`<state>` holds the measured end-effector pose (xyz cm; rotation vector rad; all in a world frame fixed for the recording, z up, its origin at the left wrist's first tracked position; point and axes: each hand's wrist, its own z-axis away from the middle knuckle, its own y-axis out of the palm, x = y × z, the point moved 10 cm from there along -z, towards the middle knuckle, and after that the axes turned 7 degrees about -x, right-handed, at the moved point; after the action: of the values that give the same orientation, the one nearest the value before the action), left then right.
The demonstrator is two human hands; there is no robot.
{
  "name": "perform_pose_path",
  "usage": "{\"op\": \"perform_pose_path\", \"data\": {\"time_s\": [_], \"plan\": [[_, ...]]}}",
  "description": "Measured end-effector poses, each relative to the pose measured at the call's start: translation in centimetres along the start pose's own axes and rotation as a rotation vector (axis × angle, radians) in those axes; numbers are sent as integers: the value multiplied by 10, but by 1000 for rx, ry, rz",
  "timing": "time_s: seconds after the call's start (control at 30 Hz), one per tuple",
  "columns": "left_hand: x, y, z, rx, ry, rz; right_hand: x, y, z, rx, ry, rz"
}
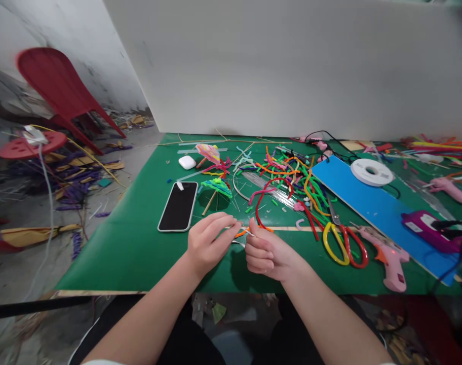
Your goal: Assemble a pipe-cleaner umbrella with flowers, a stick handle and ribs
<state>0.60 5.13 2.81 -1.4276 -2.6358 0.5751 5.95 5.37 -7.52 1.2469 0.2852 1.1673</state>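
My left hand (211,241) and my right hand (266,253) meet over the near middle of the table. Both have their fingertips pinched on a thin white strip (247,231), which runs across the small gap between them. Part of the strip is hidden by the fingers, and a white loop (238,244) shows just below. Beyond my left hand lies a small green and yellow umbrella shape (217,187) of fuzzy stems on a stick. A pink and yellow one (208,152) is farther back. A red pipe cleaner (258,205) curves up behind my right hand.
A phone (179,208) lies left of my hands. Scissors (335,218) and a pink glue gun (392,258) lie to the right. A blue board (362,203) bears a white spool (371,172) and a purple power strip (430,230). Tangled pipe cleaners (310,185) spread behind.
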Motion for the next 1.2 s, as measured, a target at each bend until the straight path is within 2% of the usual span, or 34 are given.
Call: {"op": "perform_pose_path", "data": {"time_s": [0.3,0.53,0.83,1.0,1.07,1.1,1.2], "plan": [[2,3,-13,-16,-81,22,-3,2,-4,36,-5,-7],[-6,-7,-17,-94,-50,56,0,12,0,104,-34,-43],[-8,-16,-13,-137,-23,37,-3,14,0,91,-29,-23],[-16,-24,-11,-165,21,68,-8,18,2,67,-19,2],[-15,-26,-13,-165,24,51,-6,13,1,13,-40,70],[-12,-25,-15,-158,18,33,0,6,-1,-48,-95,134],[-1,-19,-19,-121,1,-18,41,-27,3,-368,-387,374]]}}
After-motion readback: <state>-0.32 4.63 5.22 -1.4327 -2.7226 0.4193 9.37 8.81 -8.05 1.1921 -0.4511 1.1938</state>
